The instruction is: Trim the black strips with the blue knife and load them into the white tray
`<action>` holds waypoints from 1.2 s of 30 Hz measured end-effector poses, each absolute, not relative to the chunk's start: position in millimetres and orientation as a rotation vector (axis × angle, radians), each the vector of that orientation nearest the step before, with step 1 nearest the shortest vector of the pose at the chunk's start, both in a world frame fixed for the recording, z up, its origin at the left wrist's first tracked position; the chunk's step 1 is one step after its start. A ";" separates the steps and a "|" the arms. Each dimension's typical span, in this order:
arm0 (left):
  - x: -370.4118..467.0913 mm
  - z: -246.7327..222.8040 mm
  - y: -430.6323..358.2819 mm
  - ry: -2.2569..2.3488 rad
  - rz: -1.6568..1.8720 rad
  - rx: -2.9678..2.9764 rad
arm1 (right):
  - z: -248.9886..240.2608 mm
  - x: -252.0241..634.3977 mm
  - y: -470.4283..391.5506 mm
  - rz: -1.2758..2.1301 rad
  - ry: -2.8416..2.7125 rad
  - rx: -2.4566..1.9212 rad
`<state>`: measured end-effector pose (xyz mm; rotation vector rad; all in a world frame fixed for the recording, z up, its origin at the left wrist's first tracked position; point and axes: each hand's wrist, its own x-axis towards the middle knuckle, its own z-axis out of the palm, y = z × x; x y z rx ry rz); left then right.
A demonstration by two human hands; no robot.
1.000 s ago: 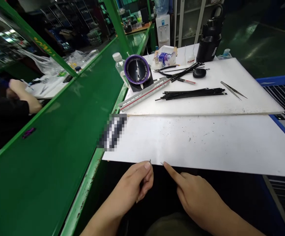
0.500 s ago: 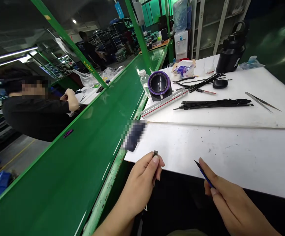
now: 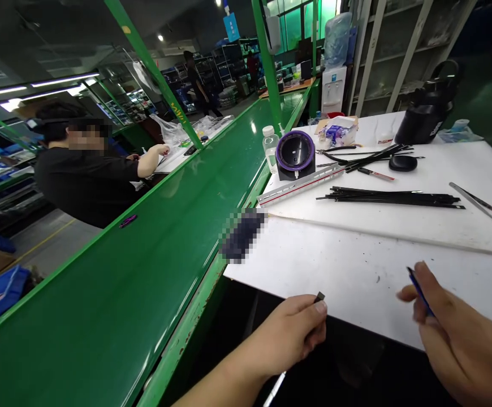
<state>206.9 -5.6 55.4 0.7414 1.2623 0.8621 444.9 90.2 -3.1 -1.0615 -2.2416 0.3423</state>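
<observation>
OK, nearest first: left hand (image 3: pixel 294 333) is pinched, thumb against curled fingers, on a small dark piece (image 3: pixel 320 296). Its end pokes out past the thumb, at the near edge of the white table (image 3: pixel 314 257) as seen from the head. Right hand (image 3: pixel 458 333) is closed around a slim blue tool (image 3: pixel 419 292), dark tip up, index finger along it; some fingers blurred. Hands well apart.

Further in, on a white sheet (image 3: pixel 398 221): bundle of black strips (image 3: pixel 394 197), tweezers (image 3: pixel 477 202) to its right. Left of the bundle, a scale ruler (image 3: pixel 301 186) lies slanted in front of a purple-rimmed round unit (image 3: pixel 296 151). Behind the bundle: more black strips, black mouse-shaped item (image 3: pixel 402 163). Clear bottle (image 3: pixel 270 150) beside the round unit, black flask (image 3: pixel 426 116) back right.

Past the green divider (image 3: pixel 173 237), seated person in black (image 3: pixel 85 183). Water dispenser (image 3: pixel 333 89) at the back.
</observation>
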 end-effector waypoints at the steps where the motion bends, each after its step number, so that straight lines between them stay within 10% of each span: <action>1: 208.8 53.1 -4.6 1.253 0.861 0.733 | -6.5 446.5 100.2 0.237 -2.312 -1.039; 12: 217.6 33.7 -2.1 1.174 0.863 0.673 | -35.2 437.4 142.2 -0.044 -2.559 -0.907; 24: 229.1 65.6 9.5 1.833 0.646 1.404 | 38.0 386.9 65.5 1.395 -1.729 -0.875; 36: 245.0 66.4 18.9 1.958 0.345 1.511 | 38.5 375.1 62.5 1.501 -1.584 -0.967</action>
